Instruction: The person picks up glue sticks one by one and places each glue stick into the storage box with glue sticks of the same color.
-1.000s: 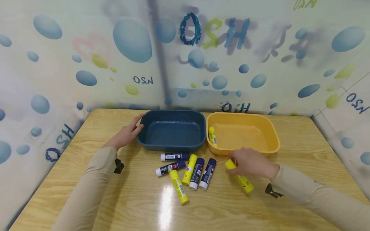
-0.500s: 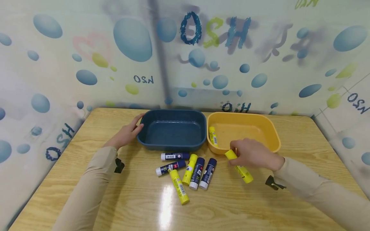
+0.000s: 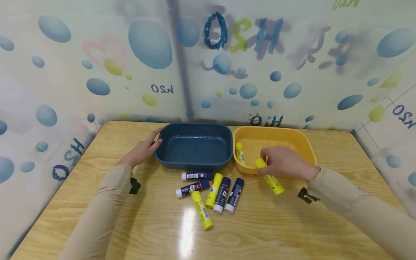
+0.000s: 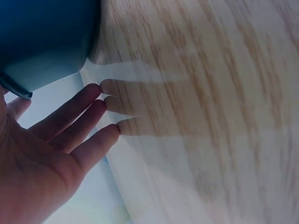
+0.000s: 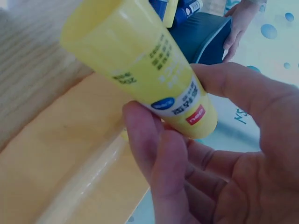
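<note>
R hand (image 3: 287,161) has a yellow glue stick (image 3: 274,184) pinched nr one end, thumb one side & fingertips the other, rt of centre in the head frame. Its long axis runs on a slant, upper left to lower rt; the held end is the upper-left one, w/ the longer free part poking lower rt over the table (image 3: 146,224). The yellow tray (image 3: 260,135) is right behind it, towards the top of the frame, & from here the stick's upper end overlaps the tray's near rim. Can't tell if it touches or hangs clear. Imo that's what the next move turns on: the free end is on the table side of the rim, so it'd prob need lifting or swinging across to go in. 2nd yellow stick (image 3: 240,153) lies at the tray's left end, so more room to the rt. R hand is def the nearer; L hand (image 3: 140,152) is well off, left of centre, fingers fairly straight & spread, touching the blue tray (image 3: 195,148) at its left rim, no stick in it. Lower centre, four dark blue sticks (image 3: 222,195) & two more yellow sticks (image 3: 202,210) lie loose
</note>
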`<state>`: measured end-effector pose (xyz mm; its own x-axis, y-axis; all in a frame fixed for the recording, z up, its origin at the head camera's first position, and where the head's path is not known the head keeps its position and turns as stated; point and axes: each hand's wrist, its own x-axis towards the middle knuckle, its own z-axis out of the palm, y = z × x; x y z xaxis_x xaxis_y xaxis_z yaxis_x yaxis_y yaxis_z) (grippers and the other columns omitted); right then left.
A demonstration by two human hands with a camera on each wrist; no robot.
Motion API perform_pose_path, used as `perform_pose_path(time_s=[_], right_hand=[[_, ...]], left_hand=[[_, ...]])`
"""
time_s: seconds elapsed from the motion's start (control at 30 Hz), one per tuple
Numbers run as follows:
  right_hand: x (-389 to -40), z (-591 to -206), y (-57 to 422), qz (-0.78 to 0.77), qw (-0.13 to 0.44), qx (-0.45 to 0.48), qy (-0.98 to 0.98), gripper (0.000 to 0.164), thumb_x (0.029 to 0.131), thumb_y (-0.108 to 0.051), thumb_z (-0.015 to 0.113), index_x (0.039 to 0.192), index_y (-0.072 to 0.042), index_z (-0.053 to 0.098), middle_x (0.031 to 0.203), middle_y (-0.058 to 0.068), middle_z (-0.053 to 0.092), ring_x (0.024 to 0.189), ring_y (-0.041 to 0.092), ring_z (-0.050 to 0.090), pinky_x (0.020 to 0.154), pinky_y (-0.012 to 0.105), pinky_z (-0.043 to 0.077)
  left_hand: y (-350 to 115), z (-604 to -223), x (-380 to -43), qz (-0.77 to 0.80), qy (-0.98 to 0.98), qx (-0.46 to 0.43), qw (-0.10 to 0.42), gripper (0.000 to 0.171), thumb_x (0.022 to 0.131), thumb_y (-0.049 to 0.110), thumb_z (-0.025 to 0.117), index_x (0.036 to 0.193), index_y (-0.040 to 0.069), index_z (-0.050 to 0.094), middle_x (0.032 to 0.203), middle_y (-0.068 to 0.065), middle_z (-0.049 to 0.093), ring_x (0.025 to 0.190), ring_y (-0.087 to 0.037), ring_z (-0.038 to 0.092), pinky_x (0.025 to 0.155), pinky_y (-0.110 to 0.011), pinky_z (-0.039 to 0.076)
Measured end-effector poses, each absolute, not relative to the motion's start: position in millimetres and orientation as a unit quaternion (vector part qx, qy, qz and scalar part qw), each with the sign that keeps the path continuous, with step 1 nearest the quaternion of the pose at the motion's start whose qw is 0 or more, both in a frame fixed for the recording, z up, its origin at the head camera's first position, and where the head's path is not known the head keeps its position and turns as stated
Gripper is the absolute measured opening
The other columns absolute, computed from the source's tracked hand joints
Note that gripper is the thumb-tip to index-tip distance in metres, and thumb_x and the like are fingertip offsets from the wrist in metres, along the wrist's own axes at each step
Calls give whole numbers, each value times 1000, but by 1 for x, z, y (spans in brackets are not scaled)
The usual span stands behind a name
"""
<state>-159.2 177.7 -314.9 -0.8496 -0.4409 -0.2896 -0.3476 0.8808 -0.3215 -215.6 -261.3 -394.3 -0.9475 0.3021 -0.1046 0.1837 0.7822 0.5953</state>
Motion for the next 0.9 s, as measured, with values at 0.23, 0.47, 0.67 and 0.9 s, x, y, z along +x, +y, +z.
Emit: perform_pose_path(time_s=[0.23, 0.47, 0.67, 0.9], right_hand=[[-173, -316, 176, -136, 181, -199, 954, 31, 84, -32, 76, 89, -6, 62, 73, 2, 56, 64, 17, 50, 58, 29, 41], [-186, -316, 176, -160, 205, -183, 948, 31, 87, -29, 74, 94, -2, 60, 75, 4, 59, 62, 17, 55, 59, 30, 45], [-198, -313, 172, -167, 213, -186, 944, 35, 87, -31, 72, 97, 0, 61, 76, 4, 60, 63, 17, 56, 62, 31, 47], [-218, -310, 169, -172, 232, -176, 941, 33, 90, -32, 69, 92, 0, 61, 73, 6, 62, 66, 21, 60, 64, 32, 49]], left_hand=[[-264, -396, -216, 303, 939, 127, 97, 57, 107, 35, 32, 156, 15, 13, 119, -31, 57, 100, -41, 58, 82, -51, 43], [-264, -396, -217, 312, 936, 128, 98, 57, 107, 37, 33, 156, 16, 13, 125, -32, 54, 110, -45, 55, 89, -55, 42], [-263, -396, -217, 308, 939, 127, 91, 56, 107, 35, 34, 156, 16, 15, 122, -32, 55, 107, -44, 56, 88, -55, 42], [-263, -397, -217, 310, 938, 127, 89, 55, 107, 35, 34, 155, 16, 16, 123, -33, 55, 109, -44, 55, 91, -56, 41]])
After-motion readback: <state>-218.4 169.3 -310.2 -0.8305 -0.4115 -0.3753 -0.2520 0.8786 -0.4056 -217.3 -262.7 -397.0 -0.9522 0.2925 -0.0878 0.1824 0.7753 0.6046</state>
